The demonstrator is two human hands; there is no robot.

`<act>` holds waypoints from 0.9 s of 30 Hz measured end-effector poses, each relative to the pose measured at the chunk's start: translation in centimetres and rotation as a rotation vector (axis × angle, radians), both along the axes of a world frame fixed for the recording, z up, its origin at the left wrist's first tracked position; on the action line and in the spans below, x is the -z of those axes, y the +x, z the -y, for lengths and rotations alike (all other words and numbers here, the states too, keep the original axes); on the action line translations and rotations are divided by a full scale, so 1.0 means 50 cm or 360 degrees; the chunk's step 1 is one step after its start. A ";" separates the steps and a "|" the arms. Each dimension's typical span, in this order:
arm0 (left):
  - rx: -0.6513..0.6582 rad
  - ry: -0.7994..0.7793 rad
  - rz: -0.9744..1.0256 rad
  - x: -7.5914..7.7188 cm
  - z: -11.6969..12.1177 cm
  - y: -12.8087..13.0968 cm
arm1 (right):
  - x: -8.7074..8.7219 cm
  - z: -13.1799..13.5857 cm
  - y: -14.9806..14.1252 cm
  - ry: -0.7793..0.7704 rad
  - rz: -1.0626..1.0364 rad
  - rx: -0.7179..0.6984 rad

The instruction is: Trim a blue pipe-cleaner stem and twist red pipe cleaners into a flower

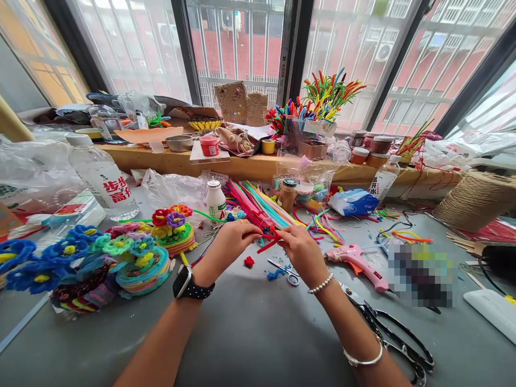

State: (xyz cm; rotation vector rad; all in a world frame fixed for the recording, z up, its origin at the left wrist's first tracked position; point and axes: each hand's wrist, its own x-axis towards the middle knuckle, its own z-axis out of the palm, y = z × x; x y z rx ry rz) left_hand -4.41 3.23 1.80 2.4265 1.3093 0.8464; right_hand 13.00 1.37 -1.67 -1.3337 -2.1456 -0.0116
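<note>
Between my two hands is a red pipe cleaner (269, 240), bent into loops with a loose end hanging to the lower left. My left hand (238, 236), below a dark watch, pinches its left side. With closed fingers my right hand (300, 250) grips the other side. Both hands hover above the grey table. Beneath them lie a small red fuzzy flower (249, 262), small scissors (291, 275) and blue fuzzy scraps (275, 273). Behind the hands a bundle of coloured pipe cleaners (264, 201) is partly hidden.
Finished fuzzy flowers (68, 250) and round flower-topped pieces (143, 269) crowd the left. On the right are a pink glue gun (358, 263), large black-handled shears (397, 336) and a twine spool (475, 199). A water bottle (105, 180) and a small white bottle (215, 201) stand behind.
</note>
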 end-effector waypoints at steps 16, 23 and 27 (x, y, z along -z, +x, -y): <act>0.0106 -0.1045 0.1100 0.008 0.054 0.086 | -0.003 0.046 0.007 -0.0722 -0.1204 -0.0194; -0.0125 -0.1189 0.1179 0.005 0.049 0.081 | -0.013 0.055 0.012 -0.0621 -0.1274 -0.0065; -0.0072 -0.1228 0.1138 -0.001 0.051 0.082 | -0.014 0.058 0.014 -0.0636 -0.1427 -0.0043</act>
